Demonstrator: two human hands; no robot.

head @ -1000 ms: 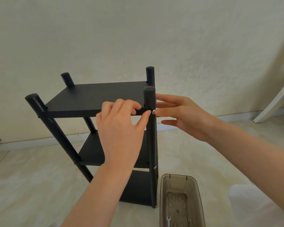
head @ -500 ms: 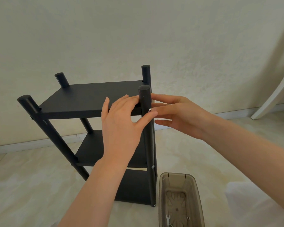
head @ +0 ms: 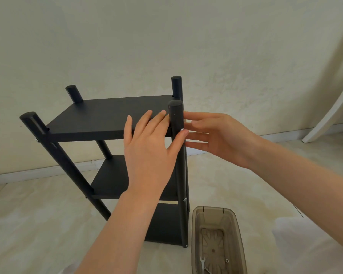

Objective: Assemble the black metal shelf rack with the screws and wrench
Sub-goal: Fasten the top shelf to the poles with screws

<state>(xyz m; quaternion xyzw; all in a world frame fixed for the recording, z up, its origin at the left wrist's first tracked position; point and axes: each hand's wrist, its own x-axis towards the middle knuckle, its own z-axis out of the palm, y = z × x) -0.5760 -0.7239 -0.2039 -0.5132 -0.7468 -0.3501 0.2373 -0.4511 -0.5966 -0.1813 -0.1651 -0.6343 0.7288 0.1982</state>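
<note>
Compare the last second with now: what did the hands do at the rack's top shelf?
The left hand uncurled its fingers and laid them flat across the top shelf; its thumb stays at the screw in the front right post. The right hand stays open beside that post. The rack and the box have not moved.

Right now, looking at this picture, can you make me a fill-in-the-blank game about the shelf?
The shelf rack is painted ____ all over.
____ round posts hold its shelves.
The left hand lays its fingers on the ____ shelf.
The little wrench lies ____ the brown box.
Missing words: black, four, top, inside.
</note>
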